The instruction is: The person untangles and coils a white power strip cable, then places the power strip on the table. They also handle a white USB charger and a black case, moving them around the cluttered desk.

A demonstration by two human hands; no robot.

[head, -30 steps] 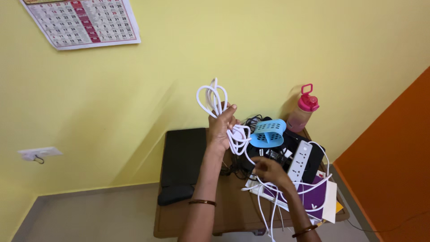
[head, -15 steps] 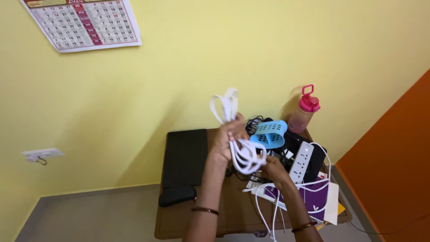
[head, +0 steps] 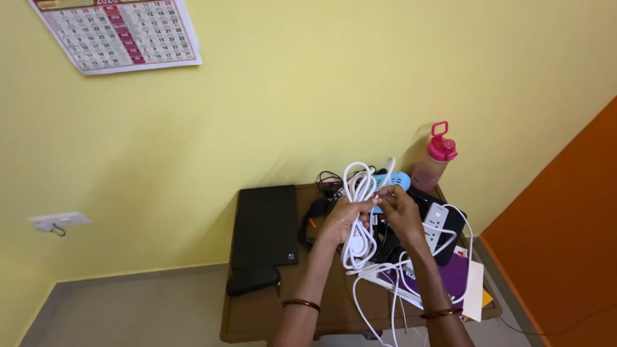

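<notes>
- Yellow wall fills the background, with a calendar (head: 116, 33) at ten o'clock of the view and a white wall switch (head: 58, 221) at nine o'clock; an orange wall runs down the three o'clock side
- below sits a small brown counter (head: 270, 315), crowded at its far and right parts
- my left hand (head: 347, 218) is at the middle of the view, its grip closed round a bunch of white cable (head: 357, 193) gathered into loops; the loops stand up above the fist and hang down below it
- my right hand (head: 402, 211) is just beside it at three o'clock, fingers pinched on the same cable near the top of the bunch; both grips are shut on it, held above the counter
- loose runs of the cable trail down to five o'clock, across a purple book (head: 450, 276) and toward a white power strip (head: 436, 223)
- I judge the cable light, soft and springy; loops will likely slip apart unless held at the middle of the bunch, where the strands cross; it looks smooth, so a firm pinch suits it
- a black laptop (head: 265, 225) and a black pouch (head: 252, 280) lie at nine o'clock of the hands; a pink-capped bottle (head: 434, 160) stands at one o'clock; a blue perforated basket (head: 397, 180) shows just behind the fingers
</notes>
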